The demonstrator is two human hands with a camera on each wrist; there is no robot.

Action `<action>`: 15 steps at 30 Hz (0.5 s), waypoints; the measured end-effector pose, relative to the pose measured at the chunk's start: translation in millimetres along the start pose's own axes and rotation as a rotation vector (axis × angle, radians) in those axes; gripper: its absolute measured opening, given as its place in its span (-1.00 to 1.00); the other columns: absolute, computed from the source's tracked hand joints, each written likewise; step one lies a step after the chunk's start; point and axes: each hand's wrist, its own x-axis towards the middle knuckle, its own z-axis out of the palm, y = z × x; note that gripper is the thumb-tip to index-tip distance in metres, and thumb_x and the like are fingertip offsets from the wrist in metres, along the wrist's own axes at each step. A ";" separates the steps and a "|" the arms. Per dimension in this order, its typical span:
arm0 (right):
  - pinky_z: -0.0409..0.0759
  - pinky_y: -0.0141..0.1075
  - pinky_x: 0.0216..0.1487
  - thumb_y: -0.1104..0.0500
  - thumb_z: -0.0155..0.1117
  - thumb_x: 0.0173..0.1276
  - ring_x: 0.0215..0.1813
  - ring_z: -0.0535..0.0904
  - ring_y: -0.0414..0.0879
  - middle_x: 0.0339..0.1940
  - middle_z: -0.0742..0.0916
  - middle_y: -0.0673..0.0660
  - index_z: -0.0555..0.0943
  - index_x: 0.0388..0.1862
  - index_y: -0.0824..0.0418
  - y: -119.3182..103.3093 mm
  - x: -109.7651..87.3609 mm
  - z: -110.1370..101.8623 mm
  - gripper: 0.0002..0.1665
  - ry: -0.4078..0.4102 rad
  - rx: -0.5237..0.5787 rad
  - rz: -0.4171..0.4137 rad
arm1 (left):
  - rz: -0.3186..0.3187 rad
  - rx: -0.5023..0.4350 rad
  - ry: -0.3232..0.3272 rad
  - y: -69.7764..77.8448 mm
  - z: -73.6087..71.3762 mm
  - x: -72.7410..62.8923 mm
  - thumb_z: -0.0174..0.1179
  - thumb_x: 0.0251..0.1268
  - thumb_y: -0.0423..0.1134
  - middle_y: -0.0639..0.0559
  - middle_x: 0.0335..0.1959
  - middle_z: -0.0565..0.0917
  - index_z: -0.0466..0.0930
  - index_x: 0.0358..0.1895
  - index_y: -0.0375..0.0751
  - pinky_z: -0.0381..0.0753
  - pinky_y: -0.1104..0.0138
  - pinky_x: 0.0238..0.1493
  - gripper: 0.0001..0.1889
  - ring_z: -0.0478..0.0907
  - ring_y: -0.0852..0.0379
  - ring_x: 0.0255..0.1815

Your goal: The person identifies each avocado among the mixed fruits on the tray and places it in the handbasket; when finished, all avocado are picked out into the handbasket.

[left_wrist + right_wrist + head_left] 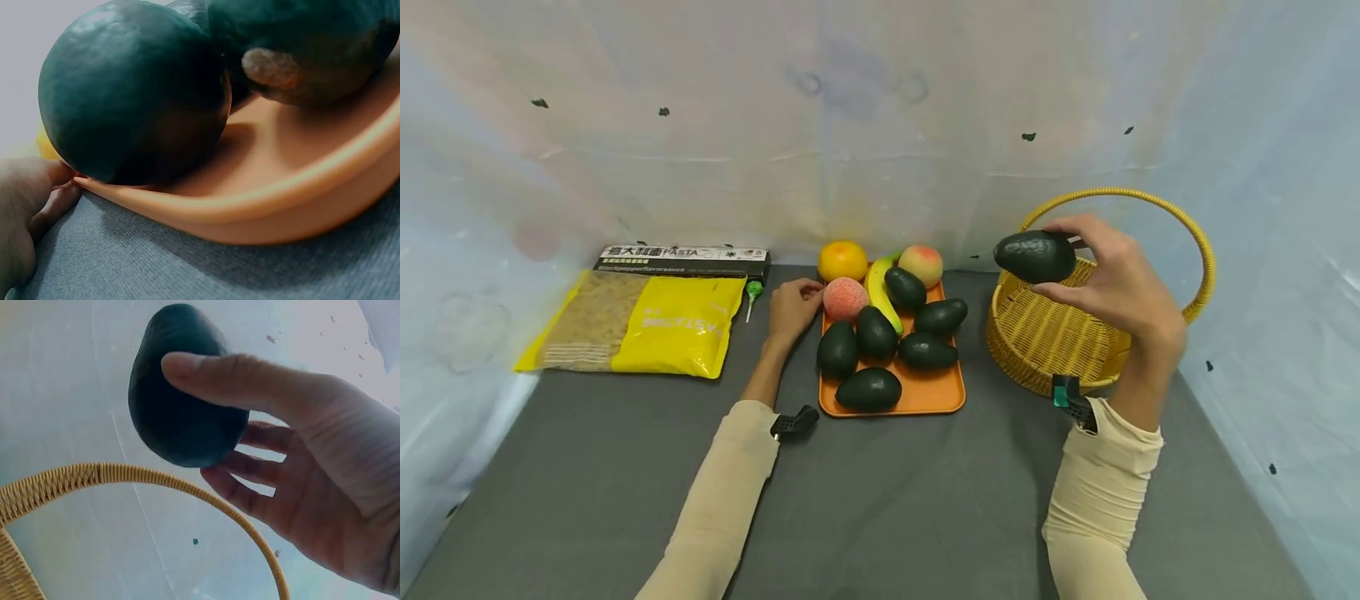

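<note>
Above the yellow wicker basket [1022,350], my right hand [1120,283] holds a dark green avocado [1036,257] between thumb and fingers. The right wrist view shows the thumb across the front of this avocado [181,419] and fingers behind it. My left hand [795,310] is at the left edge of the orange tray [928,398], beside a pink peach [846,299]. In the left wrist view, thumb and finger pinch the tray's rim [250,209], partly hidden by an avocado [131,94]. Several avocados [869,390] lie on the tray.
A banana [880,292], an orange [842,261] and another peach [921,265] are at the tray's back. Left of it lie a green lollipop [754,290], a yellow pasta bag [677,325] and a black pasta box [700,262]. The basket handle [1206,250] arches upright behind my right hand.
</note>
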 end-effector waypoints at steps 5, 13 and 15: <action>0.39 -0.72 0.15 0.44 0.73 -0.13 0.13 0.44 -0.50 0.14 0.70 0.24 0.61 0.23 0.35 4.3 -5.9 -6.1 -0.16 0.020 -0.062 0.104 | -0.015 0.000 0.012 1.5 1.1 0.2 0.35 0.41 -0.10 -0.27 -0.19 0.82 0.80 -0.09 -0.30 0.69 -0.03 0.04 -0.71 0.77 -0.18 -0.16; 0.31 -0.70 -0.03 0.33 0.69 0.03 0.07 0.58 -0.08 0.20 0.69 0.30 0.57 0.33 0.33 20.1 -8.8 -3.3 -0.16 0.092 -0.152 0.246 | 0.004 0.010 0.023 0.8 2.2 1.8 0.34 0.41 -0.11 -0.28 -0.20 0.83 0.80 -0.09 -0.32 0.70 -0.03 0.02 -0.71 0.77 -0.18 -0.18; 0.30 -0.69 -0.07 0.32 0.68 0.05 0.09 0.60 0.10 0.23 0.69 0.33 0.57 0.35 0.32 25.4 -10.0 -1.2 -0.17 0.105 -0.156 0.281 | 0.003 0.011 0.012 0.4 2.2 1.6 0.33 0.41 -0.11 -0.28 -0.20 0.83 0.80 -0.09 -0.32 0.70 -0.03 0.02 -0.70 0.77 -0.18 -0.18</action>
